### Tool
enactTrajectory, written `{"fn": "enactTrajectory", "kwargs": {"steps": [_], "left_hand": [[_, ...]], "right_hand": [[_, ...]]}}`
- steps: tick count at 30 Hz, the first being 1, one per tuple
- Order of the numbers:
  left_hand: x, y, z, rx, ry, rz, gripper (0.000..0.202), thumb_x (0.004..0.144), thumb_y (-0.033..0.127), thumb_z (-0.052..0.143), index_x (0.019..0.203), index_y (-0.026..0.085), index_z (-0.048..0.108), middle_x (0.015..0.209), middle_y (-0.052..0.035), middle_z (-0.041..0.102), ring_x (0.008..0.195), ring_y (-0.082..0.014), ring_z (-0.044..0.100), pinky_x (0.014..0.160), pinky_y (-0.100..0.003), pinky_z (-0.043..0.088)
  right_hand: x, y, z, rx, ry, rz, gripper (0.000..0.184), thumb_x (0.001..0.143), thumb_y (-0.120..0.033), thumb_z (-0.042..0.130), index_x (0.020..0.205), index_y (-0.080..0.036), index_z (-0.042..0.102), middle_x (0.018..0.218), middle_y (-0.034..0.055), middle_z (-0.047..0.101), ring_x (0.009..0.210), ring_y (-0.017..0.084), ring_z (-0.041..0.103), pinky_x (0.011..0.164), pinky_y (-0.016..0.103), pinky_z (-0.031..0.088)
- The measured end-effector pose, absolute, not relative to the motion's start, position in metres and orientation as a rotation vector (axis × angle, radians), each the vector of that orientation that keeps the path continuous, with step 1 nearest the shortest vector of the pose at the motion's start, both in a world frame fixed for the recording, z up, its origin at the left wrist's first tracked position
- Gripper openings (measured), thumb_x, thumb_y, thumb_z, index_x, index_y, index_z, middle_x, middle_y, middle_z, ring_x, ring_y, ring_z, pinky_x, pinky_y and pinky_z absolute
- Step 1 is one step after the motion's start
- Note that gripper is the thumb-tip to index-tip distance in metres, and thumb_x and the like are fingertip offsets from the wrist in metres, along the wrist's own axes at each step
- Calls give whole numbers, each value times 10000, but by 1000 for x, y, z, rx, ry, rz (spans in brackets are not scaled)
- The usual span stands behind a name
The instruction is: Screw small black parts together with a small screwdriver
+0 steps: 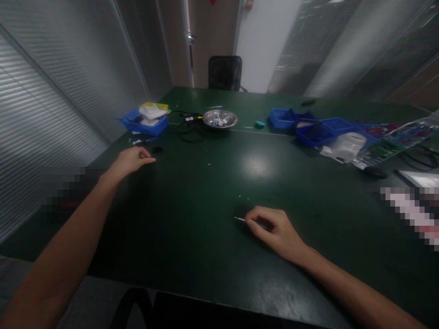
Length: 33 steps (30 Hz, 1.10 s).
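My right hand [274,228] is low over the green table [192,219], thumb and forefinger pinched together. Out of that pinch sticks a short, thin silvery rod [239,219], pointing left; its kind is too small to tell. My left hand [133,158] reaches far out on the left side, fingers curled and thumb stretched forward close to the forefinger. Whatever it may hold is hidden. Just beyond its fingertips lies a small round black piece [157,150]. Tiny light bits [239,196] are scattered a little above my right hand.
A metal bowl [219,119] with small parts stands farther back, beside a black cable [190,132]. A blue bin [146,122] is at the left; more blue bins [283,119], a white packet [348,144] and bagged wires [391,148] lie right. A chair [225,73] stands beyond.
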<state>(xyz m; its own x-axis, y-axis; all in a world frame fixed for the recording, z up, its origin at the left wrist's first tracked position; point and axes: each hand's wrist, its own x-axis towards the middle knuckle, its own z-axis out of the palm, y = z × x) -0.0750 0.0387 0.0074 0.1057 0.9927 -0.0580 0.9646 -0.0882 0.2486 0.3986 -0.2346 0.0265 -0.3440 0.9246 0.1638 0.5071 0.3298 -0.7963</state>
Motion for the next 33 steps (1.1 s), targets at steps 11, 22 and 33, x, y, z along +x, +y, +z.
{"fn": "enactTrajectory", "kwargs": {"steps": [11,22,33], "left_hand": [[-80,40,9,2254,1858,245,356,867,565,647,915,232,763,1006,-91,740,922,-291,678,752,-343,473],[-71,33,17,2243,1859,168,159,834,376,714,888,230,743,962,-58,734,870,-242,668,724,-301,463],[-51,10,28,2047,1810,956,320,867,372,733,1109,163,732,998,-63,772,894,-186,705,818,-275,526]], "right_hand": [[398,-235,29,-1238,-1973,857,192,1006,-273,581,879,-188,698,784,9,682,668,144,616,630,269,436],[398,-234,29,-1249,-1982,849,183,1002,-269,589,881,-192,701,796,7,693,686,147,626,646,267,447],[396,-235,29,-1242,-1978,866,193,998,-272,580,890,-185,713,790,17,692,676,154,628,627,275,442]]}}
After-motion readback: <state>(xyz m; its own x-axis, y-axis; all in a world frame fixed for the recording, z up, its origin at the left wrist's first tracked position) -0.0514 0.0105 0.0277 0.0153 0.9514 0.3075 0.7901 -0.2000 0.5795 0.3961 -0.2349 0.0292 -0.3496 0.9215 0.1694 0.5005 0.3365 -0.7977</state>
